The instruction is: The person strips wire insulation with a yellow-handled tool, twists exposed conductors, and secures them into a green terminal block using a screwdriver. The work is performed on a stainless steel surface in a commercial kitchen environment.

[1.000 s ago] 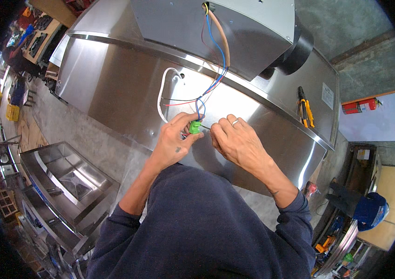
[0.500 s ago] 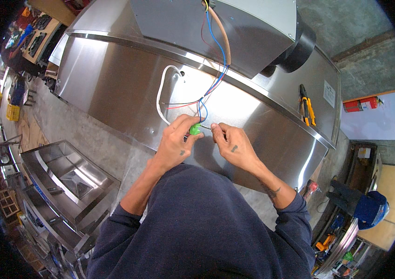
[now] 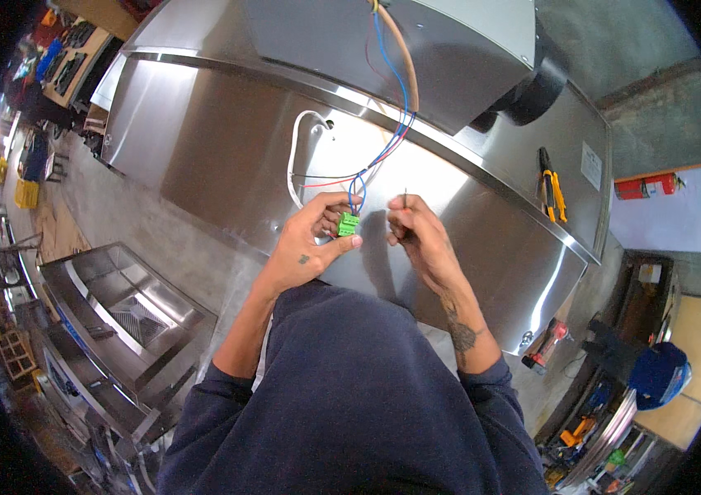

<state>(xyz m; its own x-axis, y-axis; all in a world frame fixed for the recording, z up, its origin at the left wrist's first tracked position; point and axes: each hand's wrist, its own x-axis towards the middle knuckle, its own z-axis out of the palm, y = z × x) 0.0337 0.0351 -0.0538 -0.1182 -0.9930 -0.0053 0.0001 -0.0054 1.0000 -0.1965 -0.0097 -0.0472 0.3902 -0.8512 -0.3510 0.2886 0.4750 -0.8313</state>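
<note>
My left hand (image 3: 307, 239) pinches a small green terminal block (image 3: 349, 223) between thumb and fingers, its terminal openings partly in view. Blue and dark wires (image 3: 358, 188) run into the block from above. Off to the right, apart from the block, my right hand (image 3: 421, 239) is closed around a thin tool, seemingly a small screwdriver (image 3: 405, 198), whose narrow dark shaft sticks up past the fingers. Its handle is hidden in the hand. Beside the left hand, a red wire (image 3: 317, 185) and a black wire stretch leftward toward a looped white cable (image 3: 292, 157).
Beneath the hands spans a large stainless steel hood (image 3: 226, 148), with a grey metal box (image 3: 391, 66) on it. Yellow-and-black pliers (image 3: 552, 190) lie at its right. A sink-like steel unit (image 3: 132, 322) stands lower left; a person in blue (image 3: 656, 375) is at the far right.
My right hand has drawn away from the green block, and its thin tool has swung from pointing left to pointing up. My left hand has turned, exposing more of the block.
</note>
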